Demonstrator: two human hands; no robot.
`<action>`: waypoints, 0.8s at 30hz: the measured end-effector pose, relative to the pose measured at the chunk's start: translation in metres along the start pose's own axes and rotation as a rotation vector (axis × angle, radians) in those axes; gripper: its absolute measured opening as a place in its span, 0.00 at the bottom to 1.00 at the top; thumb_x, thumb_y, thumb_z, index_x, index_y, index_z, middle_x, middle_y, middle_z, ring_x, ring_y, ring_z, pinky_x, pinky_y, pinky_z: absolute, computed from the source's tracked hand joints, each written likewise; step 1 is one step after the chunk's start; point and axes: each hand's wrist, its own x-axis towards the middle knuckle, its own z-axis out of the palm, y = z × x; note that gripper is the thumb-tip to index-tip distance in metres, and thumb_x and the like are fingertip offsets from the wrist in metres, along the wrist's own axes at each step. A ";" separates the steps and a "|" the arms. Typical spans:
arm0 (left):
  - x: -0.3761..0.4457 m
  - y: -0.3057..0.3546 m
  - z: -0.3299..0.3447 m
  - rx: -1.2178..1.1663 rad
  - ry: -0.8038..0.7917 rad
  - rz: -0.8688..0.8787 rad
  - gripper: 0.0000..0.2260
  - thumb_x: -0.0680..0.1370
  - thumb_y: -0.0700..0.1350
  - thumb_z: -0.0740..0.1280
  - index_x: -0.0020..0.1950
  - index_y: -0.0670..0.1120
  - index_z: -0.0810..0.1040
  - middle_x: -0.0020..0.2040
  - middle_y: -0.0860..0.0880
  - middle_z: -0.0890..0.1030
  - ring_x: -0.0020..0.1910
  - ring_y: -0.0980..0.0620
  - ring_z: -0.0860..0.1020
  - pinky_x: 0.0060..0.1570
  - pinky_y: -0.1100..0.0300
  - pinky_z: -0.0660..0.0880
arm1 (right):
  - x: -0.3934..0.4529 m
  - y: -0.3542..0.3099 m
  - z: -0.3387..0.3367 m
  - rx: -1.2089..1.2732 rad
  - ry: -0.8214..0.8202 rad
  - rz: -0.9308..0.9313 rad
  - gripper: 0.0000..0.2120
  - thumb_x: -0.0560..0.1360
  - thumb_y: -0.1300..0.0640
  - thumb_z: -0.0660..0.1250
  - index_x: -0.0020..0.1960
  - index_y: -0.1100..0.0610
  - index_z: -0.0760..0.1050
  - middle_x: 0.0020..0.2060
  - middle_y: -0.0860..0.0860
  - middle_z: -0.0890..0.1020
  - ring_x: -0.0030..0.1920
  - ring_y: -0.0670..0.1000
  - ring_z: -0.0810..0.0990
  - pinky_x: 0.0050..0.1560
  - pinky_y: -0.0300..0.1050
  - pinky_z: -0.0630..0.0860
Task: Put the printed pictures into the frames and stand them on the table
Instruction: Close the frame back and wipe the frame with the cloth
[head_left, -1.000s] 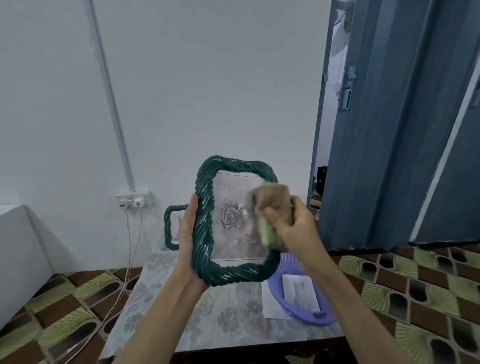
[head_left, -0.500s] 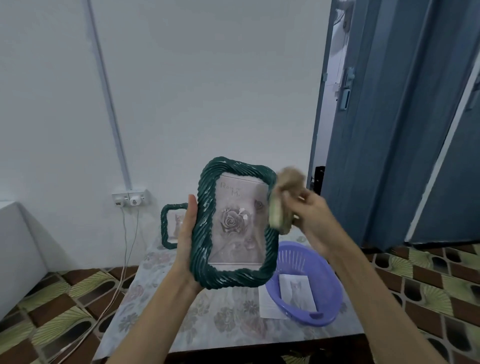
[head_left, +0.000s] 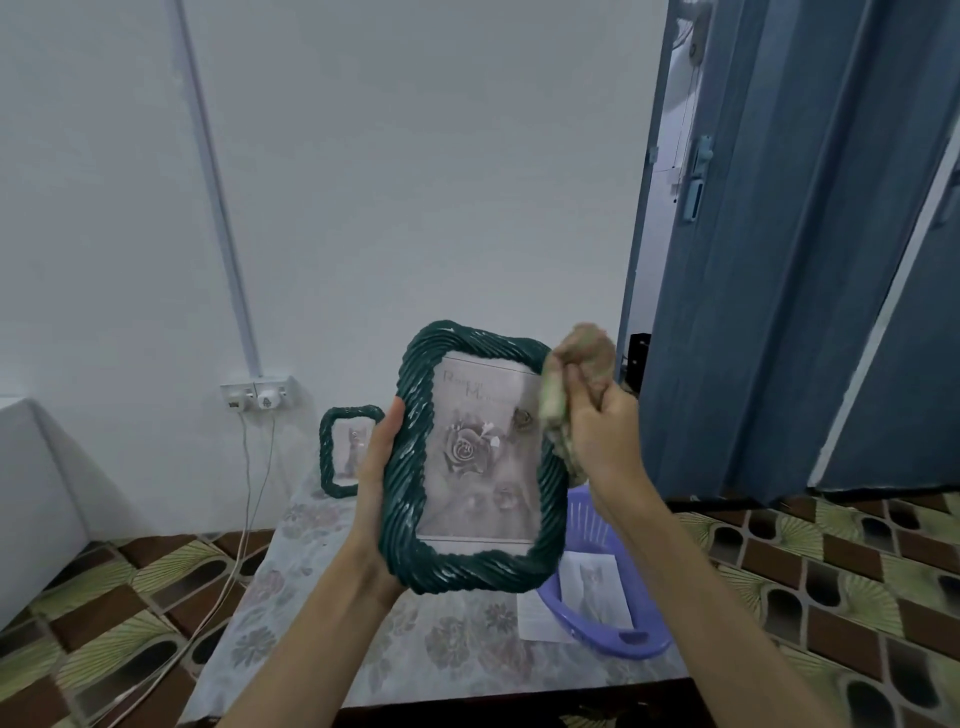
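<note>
My left hand (head_left: 376, 467) grips the left edge of a dark green twisted-rope frame (head_left: 410, 488), held upright above the table. A rose picture (head_left: 478, 452) shows inside it. My right hand (head_left: 597, 436) holds a crumpled brownish-green cloth (head_left: 584, 358) against the frame's upper right corner. A second, smaller green frame (head_left: 332, 452) with a cat picture stands at the back of the table. A printed cat picture (head_left: 597, 592) lies in the purple basket (head_left: 634, 639).
The small table (head_left: 441, 654) has a floral cloth and stands against the white wall. A loose sheet (head_left: 535, 618) lies beside the basket. A wall socket (head_left: 254, 395) with hanging cables is at left. A blue folding door (head_left: 779, 260) is at right.
The cloth in my right hand has moved from the glass up to the frame's upper right corner. The frame has tilted slightly and stays in my left hand.
</note>
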 end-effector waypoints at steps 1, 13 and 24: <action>-0.001 -0.002 0.001 -0.011 -0.007 0.001 0.37 0.62 0.63 0.75 0.66 0.47 0.75 0.66 0.41 0.75 0.64 0.40 0.74 0.62 0.41 0.71 | 0.002 -0.001 0.001 0.003 0.048 0.040 0.11 0.78 0.54 0.62 0.39 0.56 0.74 0.31 0.51 0.76 0.32 0.47 0.75 0.33 0.40 0.72; 0.003 0.007 -0.001 -0.088 0.040 0.113 0.30 0.64 0.63 0.69 0.60 0.47 0.81 0.62 0.42 0.79 0.58 0.42 0.79 0.52 0.43 0.78 | -0.002 0.001 -0.029 0.115 -0.373 0.247 0.05 0.77 0.57 0.63 0.50 0.56 0.75 0.39 0.48 0.84 0.41 0.46 0.81 0.41 0.40 0.76; 0.003 0.017 -0.007 0.214 0.288 -0.061 0.32 0.74 0.69 0.48 0.65 0.50 0.75 0.58 0.46 0.82 0.55 0.45 0.81 0.49 0.50 0.80 | -0.003 0.013 -0.001 0.037 -0.054 0.150 0.05 0.76 0.58 0.66 0.41 0.54 0.75 0.30 0.48 0.80 0.29 0.45 0.77 0.27 0.36 0.72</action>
